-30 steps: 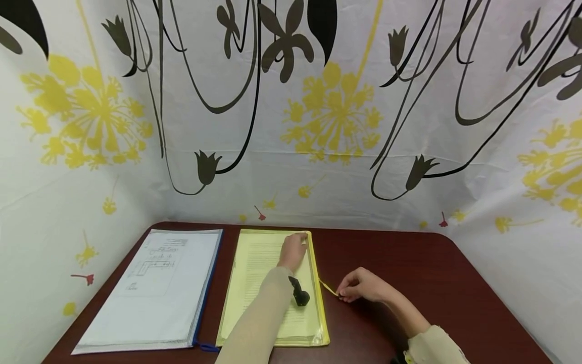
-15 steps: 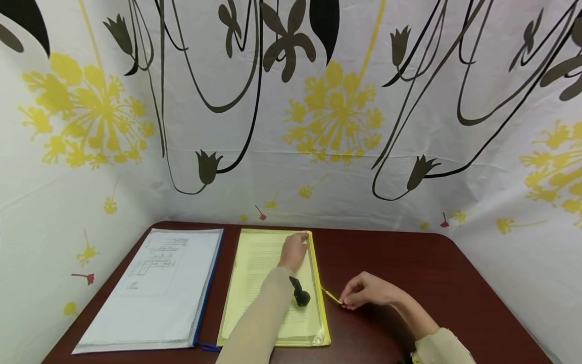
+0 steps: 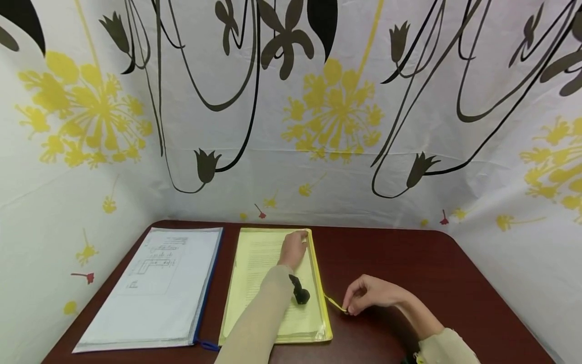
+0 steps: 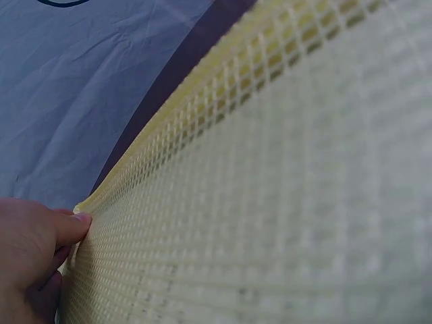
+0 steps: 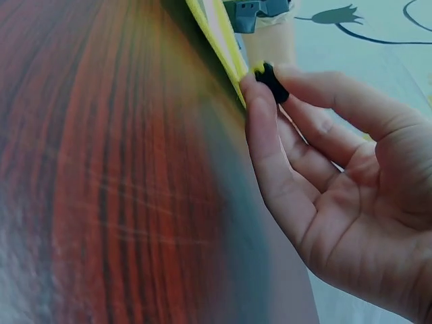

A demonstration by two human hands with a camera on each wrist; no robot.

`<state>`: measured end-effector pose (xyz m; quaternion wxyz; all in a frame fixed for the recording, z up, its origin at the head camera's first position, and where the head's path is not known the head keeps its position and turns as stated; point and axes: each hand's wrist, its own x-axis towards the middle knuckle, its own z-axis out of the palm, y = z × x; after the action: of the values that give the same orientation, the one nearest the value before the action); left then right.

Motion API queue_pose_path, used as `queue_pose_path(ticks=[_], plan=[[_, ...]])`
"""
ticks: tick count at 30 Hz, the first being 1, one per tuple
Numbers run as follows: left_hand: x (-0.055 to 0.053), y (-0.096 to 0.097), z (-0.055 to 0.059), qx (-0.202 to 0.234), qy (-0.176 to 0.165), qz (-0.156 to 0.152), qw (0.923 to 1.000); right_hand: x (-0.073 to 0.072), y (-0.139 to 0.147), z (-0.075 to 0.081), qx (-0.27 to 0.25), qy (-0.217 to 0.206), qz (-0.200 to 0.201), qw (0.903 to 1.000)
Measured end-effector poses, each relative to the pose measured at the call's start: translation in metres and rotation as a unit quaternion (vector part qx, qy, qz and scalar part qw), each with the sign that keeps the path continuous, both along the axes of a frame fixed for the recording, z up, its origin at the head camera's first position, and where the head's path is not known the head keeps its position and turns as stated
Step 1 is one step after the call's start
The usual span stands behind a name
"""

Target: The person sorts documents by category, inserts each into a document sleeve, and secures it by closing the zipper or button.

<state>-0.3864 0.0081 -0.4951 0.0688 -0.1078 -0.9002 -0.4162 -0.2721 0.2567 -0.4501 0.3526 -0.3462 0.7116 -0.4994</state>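
A yellow mesh zip pouch [image 3: 254, 263] with printed paper inside lies flat on the table. My left hand [image 3: 293, 248] is at its far right corner. In the left wrist view, the thumb and fingers of the left hand [image 4: 34, 246] pinch that corner over the mesh [image 4: 223, 216]. To the right of the pouch, my right hand [image 3: 377, 293] pinches the end of a yellow zipper pull [image 3: 334, 303], which is drawn out from the right edge. The right wrist view shows the pull's black end [image 5: 273, 84] between thumb and fingertips.
Left of the yellow pouch lies another pouch [image 3: 154, 303] with a blue edge, holding a white sheet with a drawing. Its blue pull [image 3: 209, 346] sits near the front. A flower-patterned curtain [image 3: 291, 126] surrounds the dark red table [image 3: 386, 247].
My right hand has moved toward me along the pouch's right edge, drawing the zipper pull with it. The left hand stays at the far corner.
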Motion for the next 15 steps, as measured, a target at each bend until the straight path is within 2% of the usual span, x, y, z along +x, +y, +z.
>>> queue_pose_path(ticks=[7,15], plan=[[0.000,0.002,0.001,-0.010,-0.004,0.003,0.9999,0.007,-0.004,0.002,0.025,-0.097,0.067,0.9927],[0.001,0.001,0.001,-0.006,0.001,0.002,1.0000,0.017,-0.014,0.002,0.070,-0.131,0.142,0.9787]])
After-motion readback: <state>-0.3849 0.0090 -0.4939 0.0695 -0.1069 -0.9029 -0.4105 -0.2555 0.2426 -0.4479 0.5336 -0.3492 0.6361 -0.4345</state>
